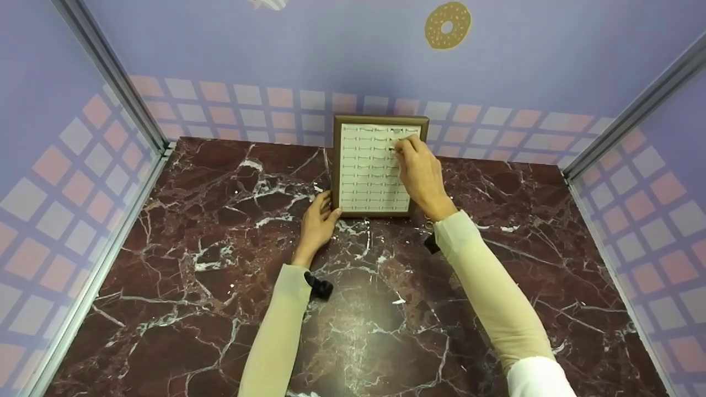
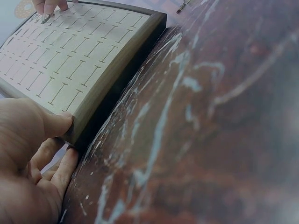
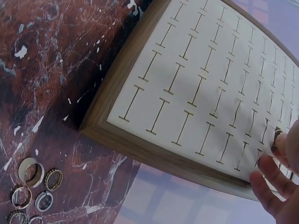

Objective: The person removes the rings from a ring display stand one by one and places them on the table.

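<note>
A wood-framed ring display board (image 1: pixel 369 171) with a pale slotted pad stands propped at the back wall. My left hand (image 1: pixel 319 225) grips its lower left corner; in the left wrist view the thumb lies on the frame's front edge and the other fingers are at its side and below. At the upper right slots, my right hand (image 1: pixel 423 175) pinches a small ring (image 3: pixel 278 132), mostly hidden by the fingertips. Another ring (image 1: pixel 397 130) appears to sit in the top right slot. Several loose rings (image 3: pixel 32 172) lie on the table by the board's right side.
The dark red marble table (image 1: pixel 220 309) has white veins. A purple wall (image 1: pixel 309 60) with pink and white squares rises behind the board, and similar panels stand left and right. A black wrist camera (image 1: pixel 320 288) sits on the left cuff.
</note>
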{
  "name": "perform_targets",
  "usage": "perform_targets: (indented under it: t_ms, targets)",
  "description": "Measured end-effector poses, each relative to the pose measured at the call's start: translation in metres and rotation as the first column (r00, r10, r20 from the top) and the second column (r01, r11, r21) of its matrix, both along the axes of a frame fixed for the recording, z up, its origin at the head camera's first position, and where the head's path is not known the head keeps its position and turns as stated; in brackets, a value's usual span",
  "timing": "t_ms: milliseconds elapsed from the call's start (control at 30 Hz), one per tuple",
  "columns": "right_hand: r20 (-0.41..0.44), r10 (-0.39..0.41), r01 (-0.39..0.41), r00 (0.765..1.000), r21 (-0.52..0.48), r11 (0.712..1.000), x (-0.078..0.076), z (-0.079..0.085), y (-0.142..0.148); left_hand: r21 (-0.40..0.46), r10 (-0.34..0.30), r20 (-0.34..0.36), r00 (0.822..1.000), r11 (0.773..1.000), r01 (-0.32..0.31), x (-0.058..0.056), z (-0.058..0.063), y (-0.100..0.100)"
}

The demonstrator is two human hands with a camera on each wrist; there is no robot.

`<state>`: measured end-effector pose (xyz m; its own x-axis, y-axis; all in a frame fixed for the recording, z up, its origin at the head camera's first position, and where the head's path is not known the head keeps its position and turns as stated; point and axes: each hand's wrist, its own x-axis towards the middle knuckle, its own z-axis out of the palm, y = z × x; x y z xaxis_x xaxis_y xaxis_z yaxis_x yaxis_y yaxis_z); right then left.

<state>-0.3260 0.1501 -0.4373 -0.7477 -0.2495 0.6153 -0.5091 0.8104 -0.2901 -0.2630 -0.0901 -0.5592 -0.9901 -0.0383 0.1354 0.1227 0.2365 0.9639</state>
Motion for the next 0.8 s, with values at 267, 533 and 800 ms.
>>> perform_targets:
  t_ms: [267,533,800]
  targets:
    - [-0.012,0.027,-0.026,1.000,0.025,0.999,0.000,-0.001,0.004,0.018,0.001,-0.007,1.000,1.000,0.000,0.000,-0.001,-0.001]
    - [-0.025,0.050,-0.049,0.998,0.022,0.999,0.006,0.000,0.012,0.003,0.004,-0.003,1.000,1.000,-0.004,0.000,-0.001,-0.001]
    - [-0.009,0.075,-0.075,0.997,0.036,0.997,0.016,0.001,0.022,0.008,-0.001,0.008,1.000,1.000,0.001,0.000,0.000,-0.001]
